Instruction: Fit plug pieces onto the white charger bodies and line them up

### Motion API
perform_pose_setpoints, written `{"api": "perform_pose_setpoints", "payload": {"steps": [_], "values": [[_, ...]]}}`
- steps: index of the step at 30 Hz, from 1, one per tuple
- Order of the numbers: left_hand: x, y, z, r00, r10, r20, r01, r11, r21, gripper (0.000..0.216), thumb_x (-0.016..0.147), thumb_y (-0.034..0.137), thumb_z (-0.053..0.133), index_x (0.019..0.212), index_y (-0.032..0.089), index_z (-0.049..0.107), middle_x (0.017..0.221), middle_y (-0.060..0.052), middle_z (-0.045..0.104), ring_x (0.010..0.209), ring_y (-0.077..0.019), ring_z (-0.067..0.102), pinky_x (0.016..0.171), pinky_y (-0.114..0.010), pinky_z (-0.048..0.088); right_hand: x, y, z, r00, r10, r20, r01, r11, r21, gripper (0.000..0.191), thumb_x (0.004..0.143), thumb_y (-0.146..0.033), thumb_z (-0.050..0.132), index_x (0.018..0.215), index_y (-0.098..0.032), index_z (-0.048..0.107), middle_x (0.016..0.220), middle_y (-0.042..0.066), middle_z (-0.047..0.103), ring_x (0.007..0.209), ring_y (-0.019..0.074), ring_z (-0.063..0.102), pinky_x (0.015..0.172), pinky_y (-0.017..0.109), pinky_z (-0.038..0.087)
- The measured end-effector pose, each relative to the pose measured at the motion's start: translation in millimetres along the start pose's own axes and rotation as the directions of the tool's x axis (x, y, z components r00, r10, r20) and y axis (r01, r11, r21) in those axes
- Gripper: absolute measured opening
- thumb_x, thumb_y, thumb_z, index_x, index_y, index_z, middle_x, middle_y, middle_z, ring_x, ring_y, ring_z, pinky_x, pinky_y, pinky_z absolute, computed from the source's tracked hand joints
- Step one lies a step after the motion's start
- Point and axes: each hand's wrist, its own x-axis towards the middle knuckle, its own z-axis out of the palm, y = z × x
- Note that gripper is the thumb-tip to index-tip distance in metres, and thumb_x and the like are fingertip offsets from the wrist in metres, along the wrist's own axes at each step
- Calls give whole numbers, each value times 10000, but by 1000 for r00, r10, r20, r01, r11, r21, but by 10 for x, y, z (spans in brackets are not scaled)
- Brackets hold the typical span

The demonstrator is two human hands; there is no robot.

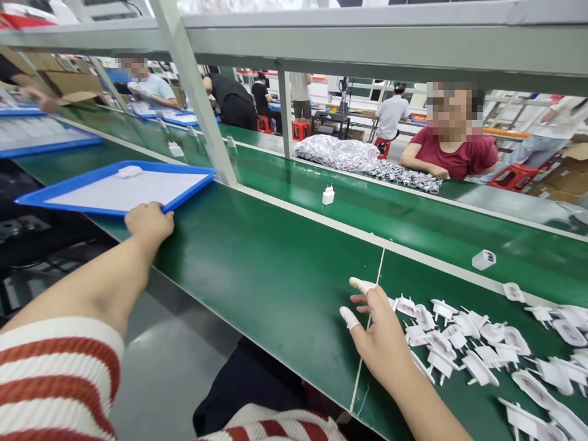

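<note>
My left hand (150, 222) is closed on the near right rim of a shallow blue tray (181, 199) with a white lining; its fingertips are partly hidden. One small white piece (130, 172) lies on the lining. Over the green bench, my right hand (374, 324) has thumb and forefinger spread apart, white finger cots on both, and nothing between them. Just right of it lies a loose heap of white plug covers with pins (478, 367).
A white charger (327, 195) stands upright on the green conveyor belt (275, 184), and another (484, 260) lies further right. A metal post (195, 92) rises beside the tray. Across the belt, a person in a red shirt (452, 156) sits by several bagged parts (340, 150).
</note>
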Motion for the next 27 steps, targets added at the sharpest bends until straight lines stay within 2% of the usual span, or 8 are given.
{"api": "perform_pose_setpoints", "payload": {"steps": [5,9,11,14,20,23,25,27], "values": [[-137,-5,78,993,-103,63,93,986,142,572,819,734,464,567,222,415,526,-28,403,1068,-362,664,843,-471,400,33,62,-21,998,-63,4,63,998,-18,392,996,-324,552,1379,-243,572,1235,106,628,1086,249,711,837,434,642],[-433,140,104,985,-45,166,17,986,169,301,842,491,504,766,206,564,741,-60,592,1129,-383,633,1007,-532,469,33,63,-39,999,-36,18,36,999,-33,380,996,-330,552,1368,-256,588,1222,101,628,1075,253,711,714,383,628],[-641,269,122,975,-3,223,-35,985,168,193,829,370,509,876,203,595,891,-94,660,1164,-380,619,1080,-546,472,26,52,-38,999,-50,21,51,998,-38,378,995,-328,553,1363,-255,593,1213,102,630,1065,254,713,697,377,622],[-986,512,171,955,50,293,-98,984,151,233,808,297,492,981,194,609,1053,-163,685,1189,-388,616,1127,-544,470,16,38,-32,997,-73,30,74,996,-40,386,993,-320,555,1372,-256,593,1200,104,630,1036,253,716,670,373,617],[-1568,1042,123,890,131,437,-171,984,52,285,861,376,485,1043,209,628,1099,-169,705,1134,-377,662,1068,-510,528,-2,27,-68,994,-111,-1,111,993,-36,390,992,-277,557,1380,-247,582,1217,107,628,1050,247,720,776,402,645],[-1515,1337,24,842,179,509,-200,980,-14,379,880,574,592,1025,229,652,1048,-130,712,1067,-369,675,968,-492,563,-17,21,-89,994,-108,-2,108,993,-51,395,981,-246,564,1375,-240,584,1198,107,635,1001,243,722,781,408,647],[-1255,1562,53,835,303,459,-324,945,-35,443,885,644,619,1029,228,669,1072,-125,706,1104,-370,652,1019,-497,523,-27,15,-91,994,-106,9,106,992,-70,386,988,-243,554,1373,-240,583,1191,107,639,980,244,724,756,406,647],[-845,1791,239,816,438,378,-464,886,-27,421,939,602,573,1057,211,677,1139,-128,702,1173,-362,618,1119,-511,445,-36,6,-89,992,-122,21,123,988,-96,379,994,-238,546,1371,-240,581,1204,113,645,1006,257,727,780,425,656]]}}
